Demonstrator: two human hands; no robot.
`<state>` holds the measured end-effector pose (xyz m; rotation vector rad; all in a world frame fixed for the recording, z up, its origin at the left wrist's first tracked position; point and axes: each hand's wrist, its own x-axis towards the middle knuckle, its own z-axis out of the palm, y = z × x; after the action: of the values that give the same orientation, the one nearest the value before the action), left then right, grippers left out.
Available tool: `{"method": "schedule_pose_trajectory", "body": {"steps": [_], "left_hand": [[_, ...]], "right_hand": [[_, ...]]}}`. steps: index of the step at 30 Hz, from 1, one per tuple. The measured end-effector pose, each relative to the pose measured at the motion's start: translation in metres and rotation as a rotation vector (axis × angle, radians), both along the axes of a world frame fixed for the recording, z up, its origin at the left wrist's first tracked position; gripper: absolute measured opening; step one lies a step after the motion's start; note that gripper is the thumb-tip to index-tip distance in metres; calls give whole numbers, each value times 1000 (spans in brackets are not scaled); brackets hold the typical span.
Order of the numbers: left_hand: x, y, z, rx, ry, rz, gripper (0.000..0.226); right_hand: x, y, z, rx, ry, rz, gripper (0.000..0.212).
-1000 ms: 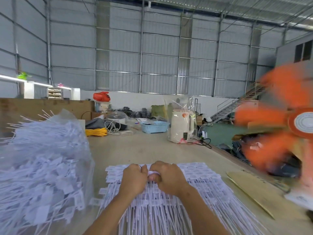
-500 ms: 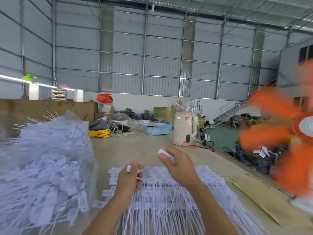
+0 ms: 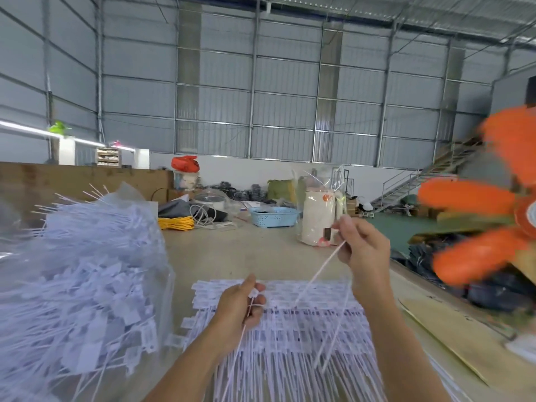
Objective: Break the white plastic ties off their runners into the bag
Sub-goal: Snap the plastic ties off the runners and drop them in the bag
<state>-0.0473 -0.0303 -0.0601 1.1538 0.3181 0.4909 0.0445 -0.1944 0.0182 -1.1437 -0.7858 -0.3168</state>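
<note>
Pinching one white tie [image 3: 319,274] high: right hand [image 3: 362,248]. Left hand [image 3: 240,309] pinching second tie [image 3: 245,329], low. Tie sheet [image 3: 290,329] beneath both hands. One clear bag [image 3: 81,280] left of left hand, heaped with loose ties.

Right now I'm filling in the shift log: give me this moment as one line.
left hand: pinches tie head | right hand: raised, holds thin white strip | tie sheets: on table | bag: left, full of ties
</note>
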Motion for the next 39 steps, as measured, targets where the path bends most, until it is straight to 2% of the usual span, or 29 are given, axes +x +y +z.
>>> {"method": "schedule_pose_trajectory", "body": {"steps": [1, 2, 5, 7, 9, 12, 14, 17, 20, 24, 26, 30, 33, 36, 39], "left_hand": [[0, 1, -2, -20, 5, -15, 32], [0, 1, -2, -35, 4, -31, 33], [3, -2, -2, 2, -5, -84, 55], [5, -4, -4, 105, 20, -92, 61], [5, -3, -9, 212, 66, -43, 51], [6, 0, -16, 276, 56, -2, 22], [7, 2, -17, 270, 14, 50, 15], [6, 7, -15, 221, -30, 156, 25], [2, 7, -14, 233, -3, 145, 31], [0, -1, -10, 246, 72, 44, 38], [0, -5, -10, 265, 77, 35, 38], [1, -8, -13, 406, 98, 153, 39], [2, -8, -14, 411, 111, 248, 41], [5, -7, -15, 551, 199, 351, 46], [6, -5, -14, 597, 264, 371, 51]], "right_hand": [[0, 2, -4, -92, 33, 60, 21], [0, 8, -11, -286, 7, 67, 19], [-5, 41, -44, -891, -265, 39, 17], [-6, 58, -63, -1086, -415, -69, 24], [-5, 63, -71, -1054, -434, -53, 28], [-2, 59, -73, -947, -303, 107, 34], [2, 57, -72, -943, -221, 119, 40], [6, 54, -71, -980, -252, 93, 28], [5, 53, -71, -980, -318, 147, 36], [-2, 54, -68, -868, -185, 337, 29], [-3, 55, -68, -889, -128, 395, 30], [-1, 58, -71, -990, -171, 324, 27], [2, 60, -73, -1030, -242, 234, 30], [4, 62, -75, -1033, -336, 155, 29], [5, 63, -77, -998, -387, 127, 30]]}}
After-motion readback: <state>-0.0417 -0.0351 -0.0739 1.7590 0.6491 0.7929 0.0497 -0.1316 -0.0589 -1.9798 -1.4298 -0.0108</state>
